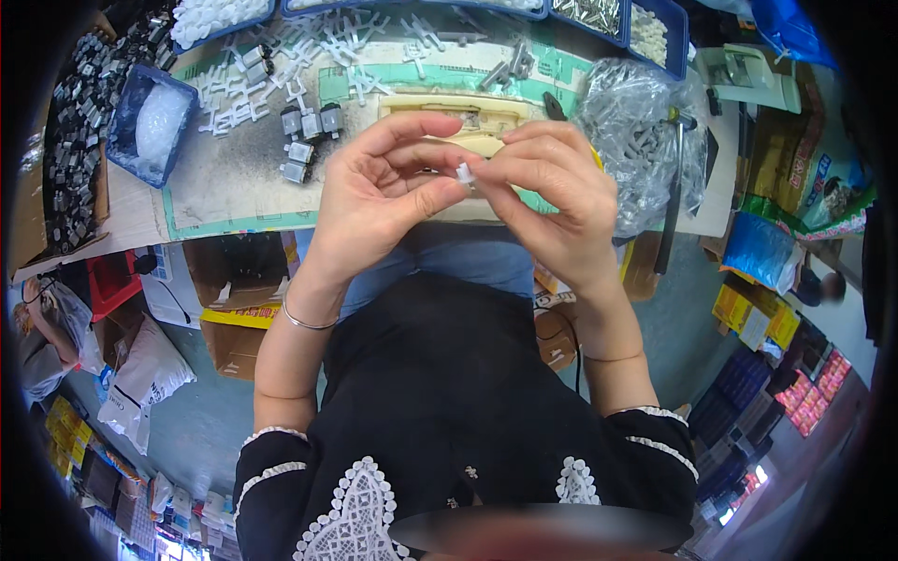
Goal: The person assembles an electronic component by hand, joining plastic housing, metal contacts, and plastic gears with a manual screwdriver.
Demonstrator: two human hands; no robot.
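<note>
Workshop floor (196, 393) was blue-green, with open cartons (238, 348) under the near edge of the worktop (243, 168). Worktop was light, stained grey in the middle, with green strips on it.

Head view, only one: small white piece (465, 173) was up between both hands, over the near side of the worktop, in front of a cream fixture (402, 101). Right hand (557, 192) had it pinched, thumb and index tips on its right side. Left hand (374, 192) was curved round from the other side, fingers bent, thumb tip at the piece; couldn't tell if it was gripping too. Silver bracelet (311, 320) on the left wrist.

Left of the fixture: cluster of black-and-silver parts (304, 142), loose white branched parts (234, 98) scattered beyond. Farther left: blue bin (114, 150) with a clear bag of white stuff inside, then a heap of black-and-silver parts (70, 140) at the edge.

Far edge: row of blue bins (276, 11), white pieces in some, metal pins in one. Right: crumpled clear plastic bag (636, 98) with grey parts in it, long dark-handled tool (670, 210) beside it.

Lower left: another person's arm (56, 327), well apart from the two hands.
</note>
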